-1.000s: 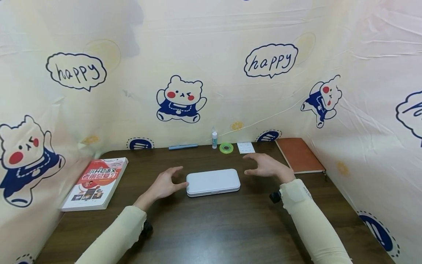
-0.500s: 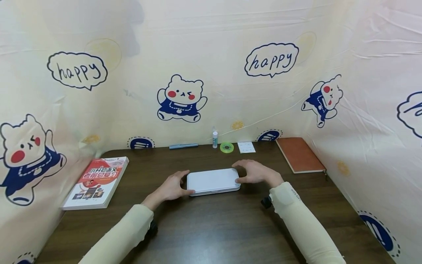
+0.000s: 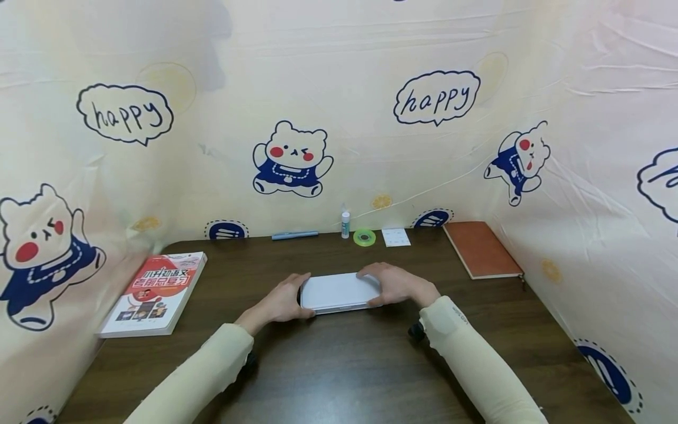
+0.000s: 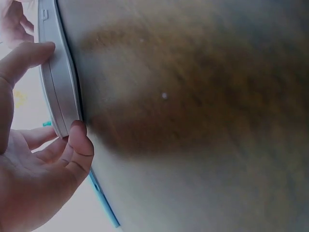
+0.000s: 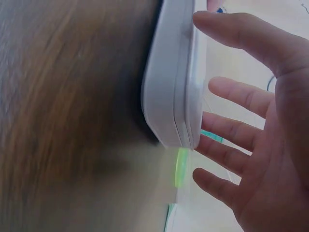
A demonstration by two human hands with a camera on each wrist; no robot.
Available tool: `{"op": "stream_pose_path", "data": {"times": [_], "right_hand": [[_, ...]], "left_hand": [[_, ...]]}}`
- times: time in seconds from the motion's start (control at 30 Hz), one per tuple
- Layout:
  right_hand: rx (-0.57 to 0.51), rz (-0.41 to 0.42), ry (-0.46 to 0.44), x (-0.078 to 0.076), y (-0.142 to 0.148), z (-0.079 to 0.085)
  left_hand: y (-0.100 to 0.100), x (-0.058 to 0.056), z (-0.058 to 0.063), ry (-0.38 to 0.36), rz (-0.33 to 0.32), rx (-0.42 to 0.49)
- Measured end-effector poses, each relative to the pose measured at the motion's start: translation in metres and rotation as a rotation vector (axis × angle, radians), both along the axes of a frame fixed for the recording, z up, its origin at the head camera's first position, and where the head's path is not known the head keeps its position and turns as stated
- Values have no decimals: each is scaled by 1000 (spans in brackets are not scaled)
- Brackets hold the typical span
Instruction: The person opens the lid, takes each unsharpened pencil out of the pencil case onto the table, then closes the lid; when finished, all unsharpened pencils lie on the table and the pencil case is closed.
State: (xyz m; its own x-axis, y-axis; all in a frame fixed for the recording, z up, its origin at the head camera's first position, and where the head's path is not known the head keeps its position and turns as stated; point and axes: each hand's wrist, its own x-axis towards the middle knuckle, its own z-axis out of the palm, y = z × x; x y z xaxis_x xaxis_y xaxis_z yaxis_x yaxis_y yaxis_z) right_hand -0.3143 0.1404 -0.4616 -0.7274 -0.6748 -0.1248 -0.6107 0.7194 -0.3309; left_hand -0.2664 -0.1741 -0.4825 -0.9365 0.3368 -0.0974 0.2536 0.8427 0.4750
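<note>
A flat white pencil case (image 3: 336, 292) with a seam along its side lies at mid-table. My left hand (image 3: 283, 300) holds its left end, the thumb on the near side and the other fingers round the far corner. In the left wrist view, the case (image 4: 63, 87) shows a small catch on its edge. My right hand (image 3: 394, 284) is at the right end, over the lid. The right wrist view has the thumb at the lid's edge of the case (image 5: 169, 82), with the other fingers spread and fairly straight beyond it.
Along the back edge are a blue pen (image 3: 294, 235), a glue stick (image 3: 345, 225), a green tape roll (image 3: 364, 237) and a white paper (image 3: 396, 237). A red-and-white book (image 3: 153, 294) lies left, a brown notebook (image 3: 483, 250) right. Printed cloth (image 3: 349, 88) hangs behind the table.
Both hands have moved inward to the pencil case's ends; the right one came in from the right and now overlaps the lid. The case has barely moved.
</note>
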Motion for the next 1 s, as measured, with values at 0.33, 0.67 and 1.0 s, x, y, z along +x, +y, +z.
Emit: {"op": "stream_pose_path", "data": {"times": [0.33, 0.67, 1.0], "right_hand": [[17, 32, 14, 0, -14, -6], [20, 37, 33, 0, -23, -9], [18, 40, 41, -1, -24, -9]], "left_hand": [[6, -4, -3, 0, -6, -12], [10, -7, -3, 4, 6, -34], [15, -6, -4, 24, 18, -61]]}}
